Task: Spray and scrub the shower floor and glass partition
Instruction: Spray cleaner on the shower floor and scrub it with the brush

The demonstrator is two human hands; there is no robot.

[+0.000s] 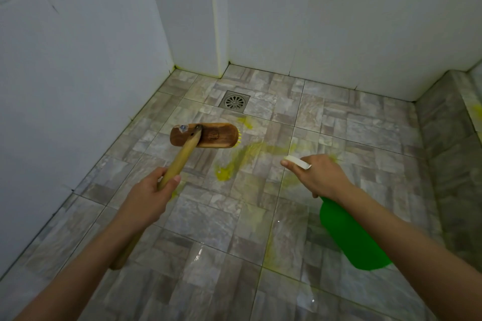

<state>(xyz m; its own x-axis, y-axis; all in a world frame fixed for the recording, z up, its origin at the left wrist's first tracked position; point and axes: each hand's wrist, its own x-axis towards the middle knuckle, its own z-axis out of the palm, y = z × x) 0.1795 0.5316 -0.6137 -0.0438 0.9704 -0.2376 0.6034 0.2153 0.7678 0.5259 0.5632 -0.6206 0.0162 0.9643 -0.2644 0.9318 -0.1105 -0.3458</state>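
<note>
My left hand grips the wooden handle of a scrub brush, whose brown wooden head with yellow bristles rests on the stone-pattern tiled shower floor. My right hand holds a green spray bottle by its white trigger head, nozzle pointing left toward the floor. Yellow-green cleaner lies in streaks and a small puddle between the brush and the bottle. No glass partition is in sight.
A square metal drain sits beyond the brush. White tiled walls enclose the floor on the left and back, with a projecting corner. A tiled curb rises along the right side, with yellow spots on it.
</note>
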